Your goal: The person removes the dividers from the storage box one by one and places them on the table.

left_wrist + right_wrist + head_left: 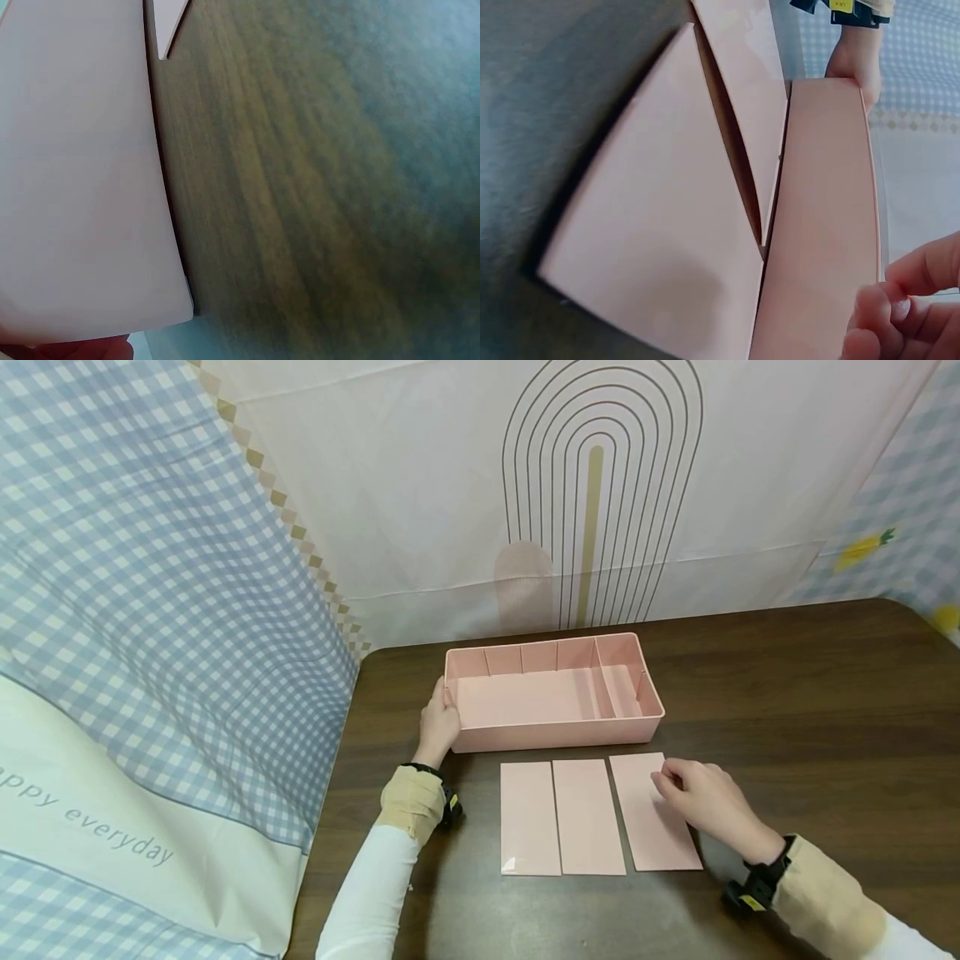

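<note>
A long pink storage box (555,735) stands at the back of the table, with one divider (603,681) near its right end. My left hand (438,720) grips the box's left end wall. In the left wrist view, the fingers (82,349) show at that end. Three flat pink panels lie in front of the box: a left panel (529,818), a middle panel (588,818) and a right panel (651,822), which is slightly turned. Over the right panel's right side is my right hand (708,797), its fingers (874,307) loosely curled with nothing between them.
The dark wooden table (817,710) extends to the right of the box. Behind it hangs a white cloth (420,485) with an arch pattern. A blue checked curtain (187,568) borders the table's left edge.
</note>
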`<state>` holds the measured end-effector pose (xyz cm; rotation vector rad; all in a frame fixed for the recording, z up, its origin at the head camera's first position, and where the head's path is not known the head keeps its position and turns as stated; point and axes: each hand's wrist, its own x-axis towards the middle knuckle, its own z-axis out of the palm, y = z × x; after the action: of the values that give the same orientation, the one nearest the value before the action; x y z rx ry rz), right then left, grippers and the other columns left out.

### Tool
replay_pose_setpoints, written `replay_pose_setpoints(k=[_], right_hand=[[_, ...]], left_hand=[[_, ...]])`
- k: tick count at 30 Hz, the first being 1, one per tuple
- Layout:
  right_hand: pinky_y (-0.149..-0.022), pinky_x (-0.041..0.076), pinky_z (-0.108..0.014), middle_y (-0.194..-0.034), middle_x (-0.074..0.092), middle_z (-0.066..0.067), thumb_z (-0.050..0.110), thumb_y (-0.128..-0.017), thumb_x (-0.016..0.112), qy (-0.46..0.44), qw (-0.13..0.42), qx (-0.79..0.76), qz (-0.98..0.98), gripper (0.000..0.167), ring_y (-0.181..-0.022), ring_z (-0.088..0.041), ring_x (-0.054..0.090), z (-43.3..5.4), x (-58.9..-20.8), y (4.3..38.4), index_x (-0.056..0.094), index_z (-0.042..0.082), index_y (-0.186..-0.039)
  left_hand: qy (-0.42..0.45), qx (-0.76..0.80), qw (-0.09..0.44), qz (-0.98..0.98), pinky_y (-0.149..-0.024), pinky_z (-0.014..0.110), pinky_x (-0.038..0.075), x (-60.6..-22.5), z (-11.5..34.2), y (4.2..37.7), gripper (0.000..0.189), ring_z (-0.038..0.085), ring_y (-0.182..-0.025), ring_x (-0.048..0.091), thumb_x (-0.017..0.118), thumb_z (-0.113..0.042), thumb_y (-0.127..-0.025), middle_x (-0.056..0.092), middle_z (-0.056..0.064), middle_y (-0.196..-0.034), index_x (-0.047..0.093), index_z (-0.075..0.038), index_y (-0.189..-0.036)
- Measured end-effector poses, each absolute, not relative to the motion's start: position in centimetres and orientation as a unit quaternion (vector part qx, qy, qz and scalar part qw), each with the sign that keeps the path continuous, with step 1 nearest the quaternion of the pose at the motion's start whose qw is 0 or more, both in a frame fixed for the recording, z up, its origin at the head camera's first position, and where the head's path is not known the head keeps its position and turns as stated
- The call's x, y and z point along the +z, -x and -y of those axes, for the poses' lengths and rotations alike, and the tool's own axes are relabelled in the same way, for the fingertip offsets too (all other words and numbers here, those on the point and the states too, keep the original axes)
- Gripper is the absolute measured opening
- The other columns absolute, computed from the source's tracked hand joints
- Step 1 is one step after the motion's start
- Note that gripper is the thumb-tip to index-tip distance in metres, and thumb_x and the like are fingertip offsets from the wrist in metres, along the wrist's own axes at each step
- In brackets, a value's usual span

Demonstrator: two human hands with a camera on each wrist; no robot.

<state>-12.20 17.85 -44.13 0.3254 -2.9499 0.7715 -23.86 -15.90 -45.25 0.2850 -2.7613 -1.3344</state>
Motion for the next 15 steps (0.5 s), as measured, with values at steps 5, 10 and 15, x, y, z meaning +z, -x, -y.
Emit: replay_pose_setpoints(k=[5,10,15], right_hand=[[-0.042,0.023,-0.019,-0.047,0.031,0.006,0.016,-0.083,0.052,-0.106,0.034,0.261,0.959,0.032,-0.042,-0.007,0.031,-17.4,-43.7,12.7,0.041,0.014,-0.054],[-0.042,0.023,-0.020,-0.048,0.033,0.005,0.016,-0.084,0.053,-0.103,0.035,0.271,0.957,0.031,-0.043,-0.008,0.033,-17.4,-43.3,13.3,0.041,0.013,-0.055],[-0.041,0.025,-0.021,-0.047,0.037,0.005,0.017,-0.085,0.052,-0.102,0.045,0.278,0.954,0.030,-0.041,-0.008,0.036,-17.6,-43.0,13.8,0.045,0.014,-0.057]], left_hand=[[-0.094,-0.435,0.028,0.895,-0.103,0.043,0.030,-45.3,15.9,23.9,0.045,0.030,-0.126,0.035,0.021,-0.022,-0.098,0.034,0.014,-0.140,0.022,-0.011,-0.141],[-0.095,-0.432,0.027,0.897,-0.103,0.044,0.030,-45.3,16.0,23.9,0.045,0.030,-0.126,0.035,0.021,-0.023,-0.098,0.034,0.014,-0.140,0.023,-0.010,-0.141],[-0.097,-0.428,0.023,0.898,-0.103,0.044,0.030,-45.3,16.0,24.0,0.045,0.030,-0.126,0.035,0.021,-0.023,-0.098,0.034,0.014,-0.140,0.022,-0.010,-0.141]])
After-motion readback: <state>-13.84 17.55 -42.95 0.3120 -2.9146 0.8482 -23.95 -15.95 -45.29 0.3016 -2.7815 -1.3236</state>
